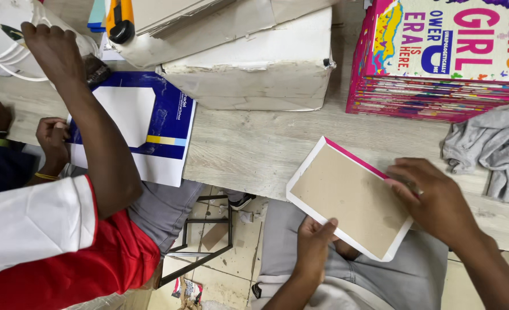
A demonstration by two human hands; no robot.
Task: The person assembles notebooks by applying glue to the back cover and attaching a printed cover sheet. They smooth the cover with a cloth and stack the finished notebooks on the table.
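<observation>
Hands at the near edge of the bench are working a flat board cover. The left hand (pixel 315 244) is pinching the cover's near edge, thumb on top and fingers curled beneath. The right hand (pixel 432 198) is lying on the cover's right part, fingers pressed together and bent, pushing down near the pink edge. The board cover (pixel 346 198) (tan cardboard face, white turned-in border, pink strip along its far side) is lying tilted, half on the bench (pixel 254 149) and half overhanging the person's grey-trousered lap.

Just right of the right hand, a crumpled grey cloth (pixel 487 146) is resting at the bench's right edge. Beyond it, at the far right corner, a stack of pink-spined books (pixel 432 92) is standing with a bright printed cover on top. A worn white carton (pixel 254 72) is sitting at the far middle, with a yellow-and-black utility knife (pixel 119 20) at its left end.

Toward the left edge, a co-worker in a red and white shirt is reaching one hand (pixel 48 46) to a white bucket (pixel 5 37) at the far left corner, the other hand (pixel 51 138) touching a blue and white printed sheet (pixel 151 123).
</observation>
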